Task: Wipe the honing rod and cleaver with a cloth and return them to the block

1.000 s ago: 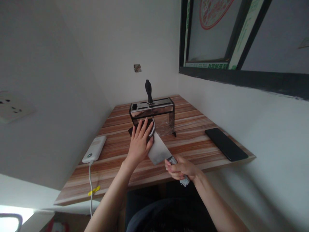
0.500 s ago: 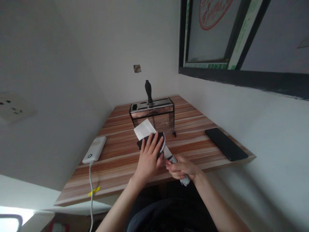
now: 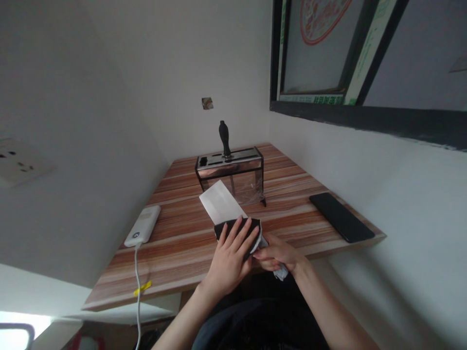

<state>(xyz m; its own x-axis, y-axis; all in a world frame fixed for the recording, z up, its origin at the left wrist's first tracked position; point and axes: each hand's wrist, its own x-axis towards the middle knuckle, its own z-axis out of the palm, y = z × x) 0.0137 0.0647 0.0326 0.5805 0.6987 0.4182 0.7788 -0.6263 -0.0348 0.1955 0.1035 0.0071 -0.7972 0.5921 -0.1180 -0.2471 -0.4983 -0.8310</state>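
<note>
A broad-bladed kitchen knife (image 3: 220, 201) points away and to the left above the near part of the table. My right hand (image 3: 279, 253) is closed around its handle, which has a crumpled whitish wrapping (image 3: 281, 273) sticking out below the fist. Over the blade near the handle lies a dark cloth (image 3: 230, 224) with a pale underside. My left hand (image 3: 230, 260) presses this cloth onto the blade, fingers across its top; the thumb side is partly hidden. The front part of the blade shows bare beyond the cloth.
Behind the blade stands a knife block (image 3: 233, 170) with clear sides and one black-handled tool (image 3: 224, 137) in it. A black phone (image 3: 341, 217) lies at right. On the left, a white power bank (image 3: 143, 226) has a cable (image 3: 137, 272) hanging over the wood-grain table's edge.
My left hand has slid the cloth down the blade toward the handle, so more blade shows. My right hand has stayed nearly still on the handle.
</note>
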